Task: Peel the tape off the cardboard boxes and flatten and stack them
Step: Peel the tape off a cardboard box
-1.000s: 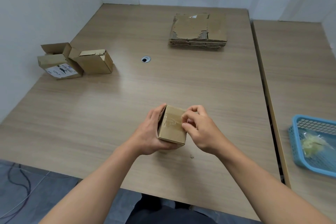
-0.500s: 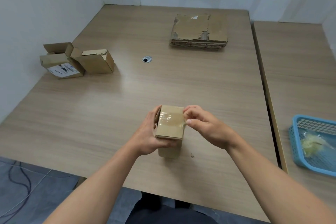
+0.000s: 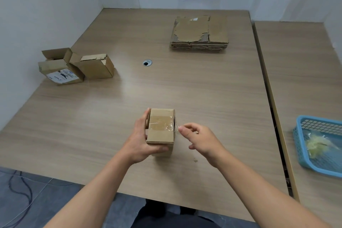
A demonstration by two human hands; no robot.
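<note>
While the small brown cardboard box (image 3: 161, 129) is held at the lower centre of the frame, over the near part of the light wooden table (image 3: 185, 87), its left side is gripped by the left hand (image 3: 142, 144). The thumb is laid along the box's upper left edge and the fingers are curled under its near lower face. Whether the box rests on the table cannot be told.

A strip of clear tape (image 3: 162, 125) is seen across the box's top face, and its free end at the right edge is pinched between thumb and forefinger of the right hand (image 3: 199, 138). The remaining fingers of that hand are loosely curled and touch nothing.

At the upper centre right, a stack of flattened cardboard (image 3: 199, 33) is laid on the table. At the left edge, two open brown boxes (image 3: 96, 66) are set just beside each other, one bearing a white label. At the right edge, on the adjoining table, a blue plastic basket (image 3: 322, 126) is found with crumpled clear tape (image 3: 316, 146) inside.
</note>
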